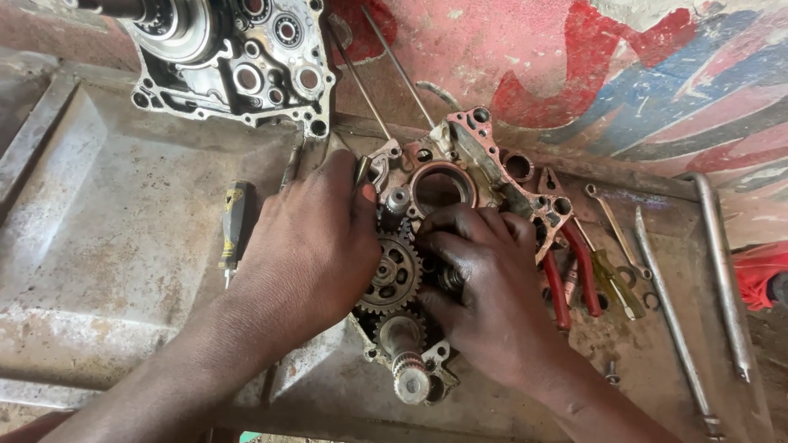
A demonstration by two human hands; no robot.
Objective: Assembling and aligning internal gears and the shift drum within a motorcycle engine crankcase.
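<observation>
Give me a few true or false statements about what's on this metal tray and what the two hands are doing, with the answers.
1. Both hands rest on the engine case half with the gears. True.
2. The left hand lies against the large gear. True.
3. The red-handled pliers lie left of the hands. False: they lie to the right, beside the right hand.
4. The yellow and black screwdriver is held in a hand. False: it lies alone on the tray.
5. A second engine case half sits at the top left. True.
</observation>
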